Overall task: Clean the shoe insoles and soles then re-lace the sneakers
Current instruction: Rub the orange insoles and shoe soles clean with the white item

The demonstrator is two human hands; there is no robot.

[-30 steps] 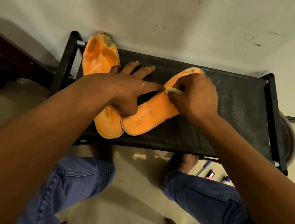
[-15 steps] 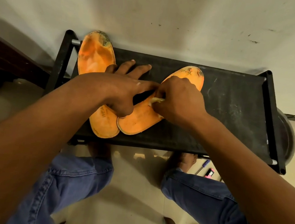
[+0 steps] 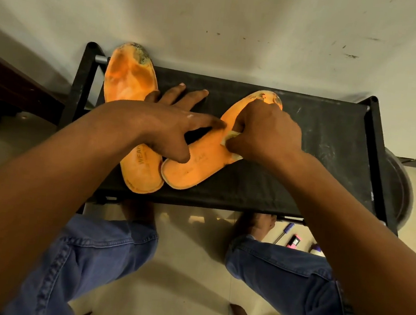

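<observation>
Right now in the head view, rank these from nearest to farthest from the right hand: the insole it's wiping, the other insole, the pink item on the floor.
From the right hand:
1. Right insole, directly beneath it, touched.
2. Left insole, across the rack to the left.
3. Pink item, on the floor below the rack's right side.

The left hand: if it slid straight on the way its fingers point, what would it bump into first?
Probably the right hand, which pinches a small cloth on the angled insole. The left hand's forefinger already nearly reaches it; depth is hard to judge.
</observation>
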